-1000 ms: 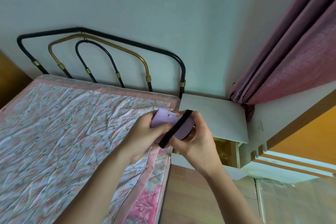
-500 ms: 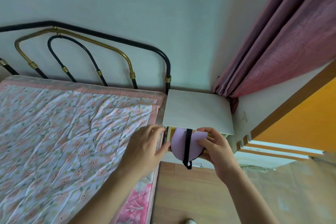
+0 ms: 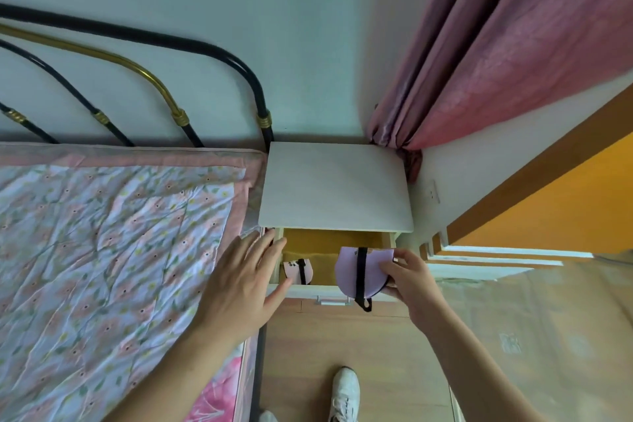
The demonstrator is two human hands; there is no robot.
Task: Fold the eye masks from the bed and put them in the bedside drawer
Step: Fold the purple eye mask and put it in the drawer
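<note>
Since the earlier frame, the lilac mask (image 3: 356, 272) has lowered over the open drawer (image 3: 329, 243), and the left hand (image 3: 245, 284) has let go. On the left lies the bed (image 3: 102, 233) under a crinkled floral quilt. The left hand is spread flat, holding nothing, at the drawer's left wall. Inside, a folded pink mask (image 3: 298, 271) lies on the yellow-brown lining. The right hand (image 3: 409, 279) pinches the half-round, black-strapped lilac mask.

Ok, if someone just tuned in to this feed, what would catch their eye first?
Probably the folded lilac eye mask with its black strap, pinched in the right hand over the open white bedside drawer. Next, a pink folded eye mask already lying in the drawer's left side, beside the open left hand at the flowered quilt's edge.
</note>
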